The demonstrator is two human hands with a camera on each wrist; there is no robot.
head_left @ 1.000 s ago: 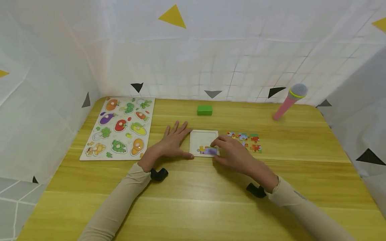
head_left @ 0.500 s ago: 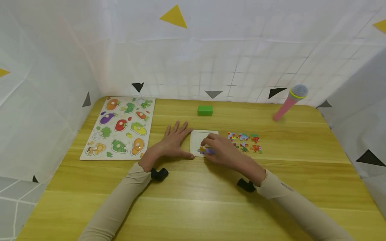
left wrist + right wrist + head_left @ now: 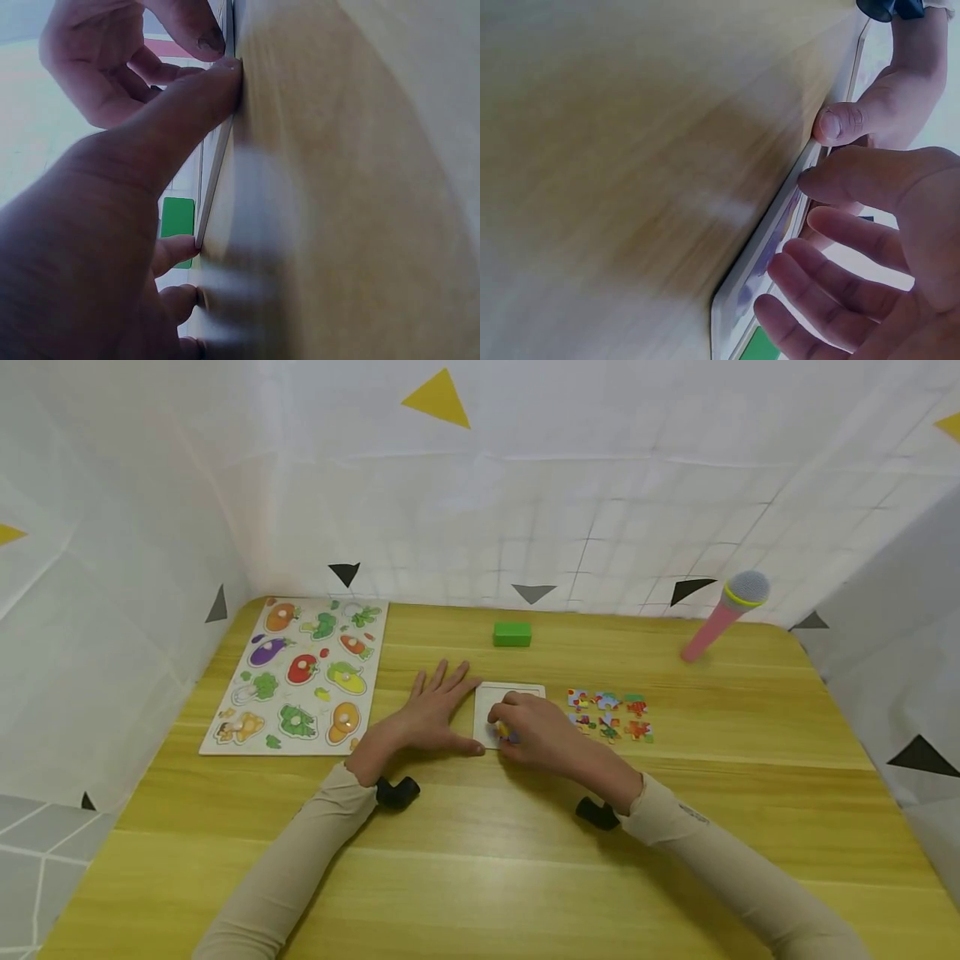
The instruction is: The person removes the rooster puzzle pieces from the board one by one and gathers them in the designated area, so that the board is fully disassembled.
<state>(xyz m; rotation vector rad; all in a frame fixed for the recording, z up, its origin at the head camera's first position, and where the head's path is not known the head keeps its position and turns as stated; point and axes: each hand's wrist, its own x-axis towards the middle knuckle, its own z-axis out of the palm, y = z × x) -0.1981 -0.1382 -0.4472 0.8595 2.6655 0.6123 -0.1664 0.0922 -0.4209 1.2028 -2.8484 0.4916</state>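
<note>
A small white puzzle tray [image 3: 483, 697] lies at the middle of the table. My left hand [image 3: 423, 718] is spread flat at its left side, with fingertips and thumb by the tray's edge. My right hand [image 3: 543, 735] reaches over the tray from the right, fingers bent down; thumb and index finger pinch a yellow puzzle piece [image 3: 502, 732] near the lower left, partly covered by the fingers. In the right wrist view, a purple part of the puzzle [image 3: 761, 270] shows in the tray beneath the fingers. Several loose jigsaw pieces [image 3: 607, 702] lie in two rows right of the tray.
A vegetable peg puzzle board [image 3: 315, 697] lies at the left. Behind the tray sits a green block [image 3: 512, 635]. A pink toy microphone [image 3: 712, 631] stands at the back right. White sheeting [image 3: 480, 510] rises behind the table.
My right hand has moved left across the tray, from the purple part to the yellow piece, uncovering more of the loose pieces. The left hand has stayed in place.
</note>
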